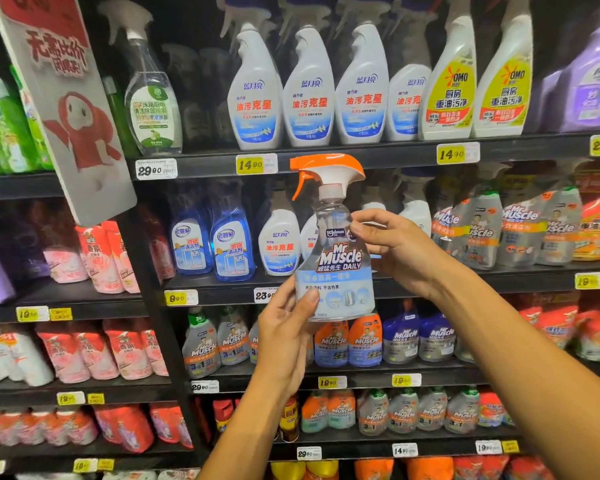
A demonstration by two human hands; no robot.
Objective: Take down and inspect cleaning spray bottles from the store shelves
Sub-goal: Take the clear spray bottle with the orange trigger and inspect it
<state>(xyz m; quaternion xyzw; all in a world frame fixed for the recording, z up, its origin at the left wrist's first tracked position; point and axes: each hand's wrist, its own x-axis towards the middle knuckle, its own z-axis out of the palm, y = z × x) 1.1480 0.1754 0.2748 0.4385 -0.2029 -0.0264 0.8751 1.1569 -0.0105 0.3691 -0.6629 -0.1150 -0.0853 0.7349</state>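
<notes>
- The left hand (pixel 284 336) gripped the lower part of a clear spray bottle (pixel 335 258), its thumb pressed across the front of the label near the base and its other fingers curled behind the bottle.
- The right hand (pixel 394 249) held the same bottle higher up, at the shoulder just under the neck, with its fingers curled round the right side and the fingertips touching the top of the label.
- Between the two hands the bottle stood upright in the air in front of the shelves, its label reading "Mr Muscle DAILY" facing the camera.
- Above the right hand sat the bottle's orange and white trigger head (pixel 326 171), with the nozzle pointing left.
- Behind the hands ran a dark shelf edge (pixel 222 296) carrying price tags (pixel 181 298), one marked 9.90.
- Left of the left hand, on that shelf, stood two blue bottles (pixel 215 244) and a white spray bottle (pixel 278 240) just beside them.
- Right of the right hand stood a row of grey Mr Muscle refill pouches (pixel 482 230).
- Well above both hands, on the upper shelf, stood a row of white spray bottles (pixel 309 91) with blue and red print, and to their right two white and yellow bottles (pixel 478 91).
- Far up to the left of the hands hung a tilted grey sign (pixel 73 109) with a red figure on it.
</notes>
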